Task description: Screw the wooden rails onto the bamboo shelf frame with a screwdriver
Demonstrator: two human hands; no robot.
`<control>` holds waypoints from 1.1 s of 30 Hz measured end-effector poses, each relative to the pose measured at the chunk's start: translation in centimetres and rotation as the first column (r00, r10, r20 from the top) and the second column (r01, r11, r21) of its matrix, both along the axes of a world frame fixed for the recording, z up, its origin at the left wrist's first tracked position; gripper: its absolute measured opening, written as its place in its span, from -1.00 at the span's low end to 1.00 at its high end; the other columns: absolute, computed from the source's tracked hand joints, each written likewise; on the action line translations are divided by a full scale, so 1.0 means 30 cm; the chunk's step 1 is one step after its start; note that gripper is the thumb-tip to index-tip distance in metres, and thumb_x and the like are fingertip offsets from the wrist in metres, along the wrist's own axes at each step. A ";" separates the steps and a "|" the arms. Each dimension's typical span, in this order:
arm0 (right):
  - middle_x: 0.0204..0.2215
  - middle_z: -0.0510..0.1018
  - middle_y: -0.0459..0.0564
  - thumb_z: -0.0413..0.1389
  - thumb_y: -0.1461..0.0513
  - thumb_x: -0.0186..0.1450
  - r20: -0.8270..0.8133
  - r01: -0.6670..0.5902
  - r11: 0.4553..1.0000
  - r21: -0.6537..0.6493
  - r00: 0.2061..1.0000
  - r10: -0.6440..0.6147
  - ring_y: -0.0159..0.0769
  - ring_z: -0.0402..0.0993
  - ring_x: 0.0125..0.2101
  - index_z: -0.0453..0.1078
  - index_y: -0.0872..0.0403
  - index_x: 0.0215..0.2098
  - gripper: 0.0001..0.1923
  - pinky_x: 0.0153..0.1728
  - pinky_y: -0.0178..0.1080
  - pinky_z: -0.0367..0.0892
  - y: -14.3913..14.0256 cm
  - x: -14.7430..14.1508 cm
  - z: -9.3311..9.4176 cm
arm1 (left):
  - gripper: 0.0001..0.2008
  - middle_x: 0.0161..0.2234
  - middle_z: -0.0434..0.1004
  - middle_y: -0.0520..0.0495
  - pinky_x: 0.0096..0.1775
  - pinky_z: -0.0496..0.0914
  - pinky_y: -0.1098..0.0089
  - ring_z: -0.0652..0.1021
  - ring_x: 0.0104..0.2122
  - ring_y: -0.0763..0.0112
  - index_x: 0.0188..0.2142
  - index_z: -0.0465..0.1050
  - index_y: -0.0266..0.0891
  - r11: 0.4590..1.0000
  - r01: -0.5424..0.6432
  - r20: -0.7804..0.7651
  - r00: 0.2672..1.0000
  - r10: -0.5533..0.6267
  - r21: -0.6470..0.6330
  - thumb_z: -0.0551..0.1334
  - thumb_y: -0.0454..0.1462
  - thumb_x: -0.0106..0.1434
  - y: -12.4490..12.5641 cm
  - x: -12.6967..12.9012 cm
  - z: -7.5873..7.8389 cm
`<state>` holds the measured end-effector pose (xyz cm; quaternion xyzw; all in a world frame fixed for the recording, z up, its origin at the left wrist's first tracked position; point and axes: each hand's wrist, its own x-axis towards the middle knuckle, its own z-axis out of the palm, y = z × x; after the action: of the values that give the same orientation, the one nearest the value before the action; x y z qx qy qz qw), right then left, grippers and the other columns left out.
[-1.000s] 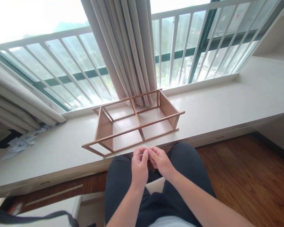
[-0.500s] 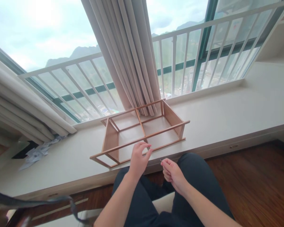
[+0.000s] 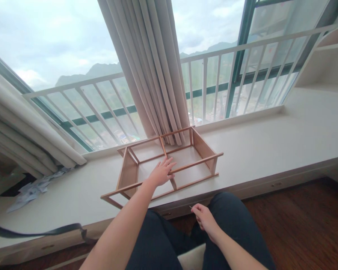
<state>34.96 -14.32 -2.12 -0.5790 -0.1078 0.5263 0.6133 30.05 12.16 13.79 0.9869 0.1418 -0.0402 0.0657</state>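
A brown wooden shelf frame (image 3: 197, 162) lies on its side on the white window ledge, with panels at both ends and a crossbar in the middle. My left hand (image 3: 162, 171) reaches over its near rail, fingers spread, at the joint with the middle crossbar. Whether the fingertips press on the wood I cannot tell. Above my right thigh, my right hand (image 3: 202, 216) is closed on a thin metal piece (image 3: 190, 207). Only its short tip shows; the fingers hide the rest.
The white ledge (image 3: 256, 146) runs along the window behind a white railing (image 3: 211, 56). A grey curtain (image 3: 149, 67) hangs behind the frame. Crumpled papers (image 3: 30, 193) lie at the left, and a dark strap (image 3: 45, 230) crosses the lower left.
My left hand has moved forward from in front of the frame to over its middle, and its fingers have spread. My right hand still holds the thin metal piece. The view has tilted slightly upward.
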 end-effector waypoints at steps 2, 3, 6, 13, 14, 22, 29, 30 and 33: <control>-0.76 0.02 -0.37 0.18 -0.08 0.07 0.022 -0.026 1.000 -0.008 0.999 0.026 -0.56 -0.22 -0.74 0.22 0.02 -0.39 -0.60 -0.69 -0.37 -0.34 -0.002 -0.002 -0.003 | -0.42 0.45 -0.07 -0.09 0.34 0.03 -0.06 -0.10 0.43 0.01 0.32 0.23 -0.05 1.000 0.018 0.030 0.999 -0.018 -0.017 0.23 -0.12 0.34 0.012 -0.001 -0.016; -0.76 0.02 -0.36 0.17 -0.08 0.07 0.034 -0.035 0.999 -0.012 0.999 0.036 -0.56 -0.22 -0.74 0.22 0.02 -0.39 -0.61 -0.69 -0.37 -0.34 -0.003 -0.003 -0.004 | -0.44 0.45 -0.06 -0.12 0.34 0.04 -0.04 -0.09 0.43 0.00 0.30 0.26 -0.09 0.999 0.029 0.042 0.999 -0.028 -0.026 0.23 -0.13 0.33 0.016 -0.002 -0.021; -0.77 0.02 -0.35 0.16 -0.06 0.08 0.059 -0.053 0.998 -0.020 0.997 0.054 -0.55 -0.20 -0.73 0.22 0.02 -0.40 -0.63 -0.67 -0.36 -0.35 -0.003 -0.005 -0.005 | -0.46 0.44 -0.04 -0.18 0.35 0.04 0.00 -0.09 0.43 -0.02 0.26 0.31 -0.16 0.997 0.047 0.056 0.997 -0.044 -0.053 0.26 -0.14 0.32 0.020 -0.005 -0.023; -0.75 0.03 -0.34 0.16 0.03 0.12 0.109 -0.053 0.998 -0.038 0.992 0.057 -0.56 -0.19 -0.73 0.23 0.04 -0.44 -0.72 -0.63 -0.36 -0.30 0.009 -0.013 0.005 | -0.46 0.45 -0.08 -0.24 0.35 0.03 0.02 -0.10 0.43 -0.01 0.26 0.30 -0.21 0.997 0.033 0.021 0.999 -0.031 -0.068 0.25 -0.14 0.33 -0.025 -0.017 -0.001; -0.76 0.03 -0.34 0.16 0.05 0.13 0.119 -0.056 0.997 -0.046 0.991 0.061 -0.55 -0.18 -0.74 0.24 0.04 -0.44 -0.74 -0.63 -0.36 -0.29 0.011 -0.013 0.006 | -0.46 0.44 -0.08 -0.23 0.35 0.04 0.02 -0.10 0.43 0.00 0.26 0.30 -0.21 0.998 0.031 0.019 0.999 -0.030 -0.063 0.25 -0.14 0.33 -0.035 -0.021 0.001; -0.74 0.05 -0.32 0.17 0.02 0.16 0.198 -0.065 0.992 -0.107 0.976 0.086 -0.53 -0.14 -0.73 0.24 0.03 -0.45 -0.71 -0.64 -0.35 -0.24 0.022 -0.018 -0.011 | -0.47 0.41 0.08 -0.03 0.27 0.10 -0.17 -0.04 0.42 -0.01 0.30 0.26 0.07 0.999 0.034 -0.044 0.998 -0.036 -0.040 -0.06 0.09 0.44 -0.058 -0.045 0.042; -0.70 0.11 -0.29 0.20 -0.02 0.15 0.256 -0.069 0.985 -0.160 0.961 0.109 -0.51 -0.05 -0.70 0.27 0.05 -0.44 -0.66 -0.62 -0.36 -0.15 0.023 -0.017 -0.008 | -0.43 0.40 0.11 0.06 0.29 0.05 -0.10 -0.03 0.42 0.10 0.34 0.19 0.16 0.999 0.032 0.039 0.999 -0.031 -0.026 -0.24 0.08 0.48 -0.055 -0.041 0.019; -0.70 0.11 -0.29 0.21 -0.02 0.16 0.264 -0.066 0.984 -0.166 0.958 0.109 -0.51 -0.03 -0.69 0.28 0.05 -0.44 -0.66 -0.62 -0.37 -0.12 0.024 -0.018 -0.006 | -0.43 0.41 0.08 0.08 0.30 0.03 -0.10 -0.04 0.42 0.12 0.35 0.17 0.16 0.999 0.030 0.042 0.999 -0.029 -0.036 -0.25 0.08 0.48 -0.056 -0.041 0.014; -0.71 0.14 -0.27 0.21 -0.02 0.16 0.291 -0.055 0.982 -0.182 0.951 0.108 -0.48 0.03 -0.67 0.29 0.05 -0.44 -0.66 -0.61 -0.38 -0.05 0.027 -0.021 -0.003 | -0.44 0.43 0.02 0.11 0.31 -0.01 -0.09 -0.08 0.43 0.16 0.35 0.18 0.16 0.997 0.022 0.050 0.999 -0.019 -0.078 -0.27 0.05 0.49 -0.054 -0.040 0.004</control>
<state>34.34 -13.51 -2.20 -0.6976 -0.1777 0.4648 0.5155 28.86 10.54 13.91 0.9857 0.1283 -0.0220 0.1072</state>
